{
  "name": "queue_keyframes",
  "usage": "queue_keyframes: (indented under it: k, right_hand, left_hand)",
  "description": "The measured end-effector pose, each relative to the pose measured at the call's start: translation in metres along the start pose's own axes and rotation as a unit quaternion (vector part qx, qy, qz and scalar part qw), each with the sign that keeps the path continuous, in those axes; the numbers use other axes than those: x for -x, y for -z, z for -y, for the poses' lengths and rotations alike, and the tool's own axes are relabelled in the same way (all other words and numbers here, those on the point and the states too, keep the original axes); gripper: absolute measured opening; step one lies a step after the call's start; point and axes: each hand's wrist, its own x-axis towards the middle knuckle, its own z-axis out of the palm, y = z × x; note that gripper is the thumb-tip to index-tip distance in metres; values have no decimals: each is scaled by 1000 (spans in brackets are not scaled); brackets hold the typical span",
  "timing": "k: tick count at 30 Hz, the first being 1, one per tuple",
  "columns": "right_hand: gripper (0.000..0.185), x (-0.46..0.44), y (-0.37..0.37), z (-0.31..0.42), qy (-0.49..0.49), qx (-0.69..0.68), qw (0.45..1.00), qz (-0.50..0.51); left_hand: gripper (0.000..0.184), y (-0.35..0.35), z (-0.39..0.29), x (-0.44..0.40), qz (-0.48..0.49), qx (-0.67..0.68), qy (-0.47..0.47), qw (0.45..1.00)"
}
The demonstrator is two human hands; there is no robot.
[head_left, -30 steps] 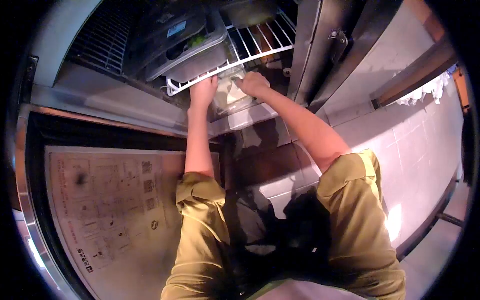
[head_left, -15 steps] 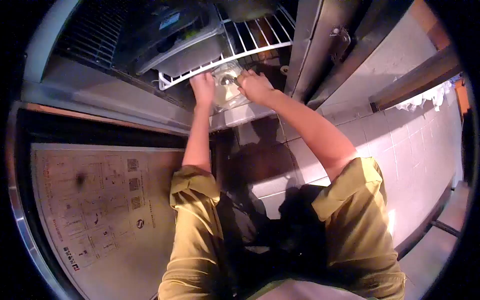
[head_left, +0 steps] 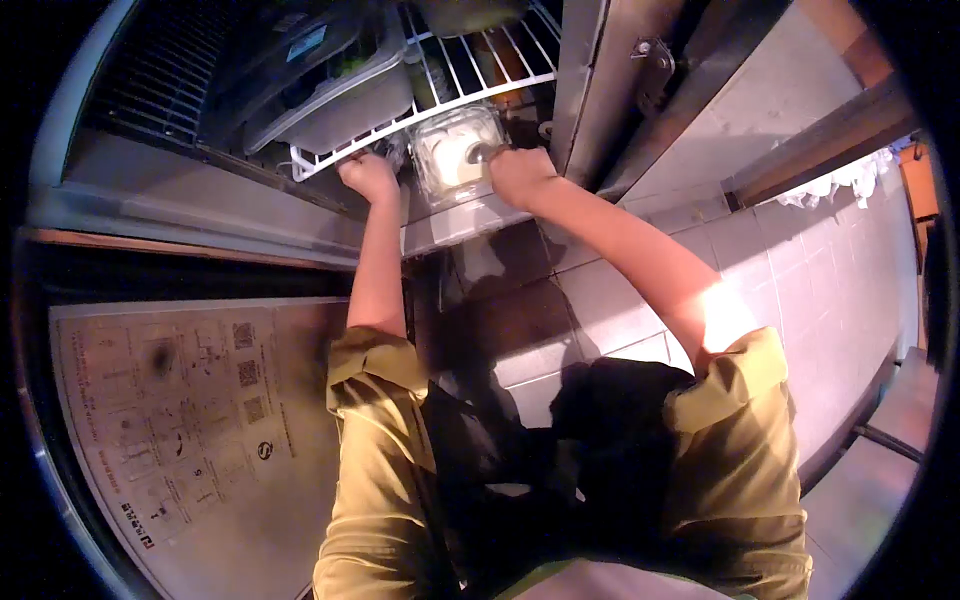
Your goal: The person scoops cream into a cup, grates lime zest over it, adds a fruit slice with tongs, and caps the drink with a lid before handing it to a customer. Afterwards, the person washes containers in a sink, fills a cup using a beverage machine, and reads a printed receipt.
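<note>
A clear square plastic container [head_left: 425, 172] with pale, cream-coloured contents sits on the fridge floor, under the front edge of the wire shelf. My right hand [head_left: 522, 178] is closed at its right side, around what looks like the handle of a metal spoon [head_left: 477, 153]. The spoon's rounded end lies over the pale contents. To the left of the container, my left hand [head_left: 369, 178] has its fingers curled under the shelf edge. Some clear, crinkled material [head_left: 394, 150] shows beside those fingers; what they grip is hidden.
Above my hands runs a white wire shelf [head_left: 470, 97], bearing a grey plastic tub [head_left: 350, 115]. The fridge's right frame [head_left: 585, 95] stands close to my right hand. An open door with a printed sheet [head_left: 180, 420] is at lower left. Grey tiles [head_left: 620, 300] cover the floor.
My left hand has moved left, away from the container, and its fingers are now curled. More of the container and its pale contents shows. My right hand stays at its right side.
</note>
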Motion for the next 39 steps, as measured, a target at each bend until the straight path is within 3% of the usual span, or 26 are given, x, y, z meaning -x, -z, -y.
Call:
queue_keyframes:
  k: [1, 4, 5, 10, 15, 24, 27, 33, 39]
  right_hand:
    - [22, 3, 1, -2, -1, 3, 1000, 2]
    - [21, 11, 3, -6, 1, 8, 1000, 12]
    - [21, 13, 5, -7, 5, 7, 1000, 18]
    - [26, 20, 9, -8, 28, -4, 999, 29]
    - [28, 22, 4, -8, 35, -17, 999, 19]
    - [23, 15, -4, -16, 50, -34, 998, -14]
    - [21, 4, 3, -15, 18, -43, 995, -91]
    - [21, -44, -3, -15, 58, -68, 988, -128]
    - [21, -26, 4, -13, 116, -57, 988, -79]
  left_hand:
    - [19, 2, -8, 11, -29, -33, 27, 999]
    - [17, 8, -5, 37, -101, 80, 139, 982]
    - [17, 14, 3, 47, -94, 106, 135, 981]
    - [20, 35, 29, 83, -124, 257, 386, 877]
    - [22, 47, 46, 96, -81, 245, 523, 812]
    - [28, 39, 41, 98, 36, 131, 535, 834]
    - [31, 28, 28, 109, 89, 105, 505, 852]
    - [36, 22, -55, 108, 167, 147, 561, 797]
    - [25, 22, -57, 108, 245, 226, 524, 784]
